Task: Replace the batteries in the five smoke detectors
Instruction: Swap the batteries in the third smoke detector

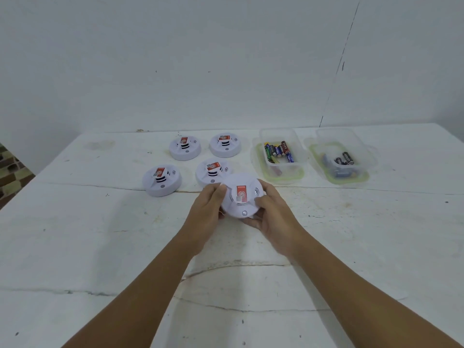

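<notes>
Risk: the held smoke detector (241,197) is raised above the table (75,222) and appears gripped only at its rim. If the base is twisted off abruptly, I judge the unit could slip and drop onto the nearest detector (212,172) just behind it.

Position: the held detector sits between both hands. The left hand (208,209) grasps its left edge; the right hand (272,214) cups its right and lower edge.

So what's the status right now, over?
Left hand and right hand both grip one smoke detector, label up. Four other detectors wait on the table. Nothing in the way.
</notes>
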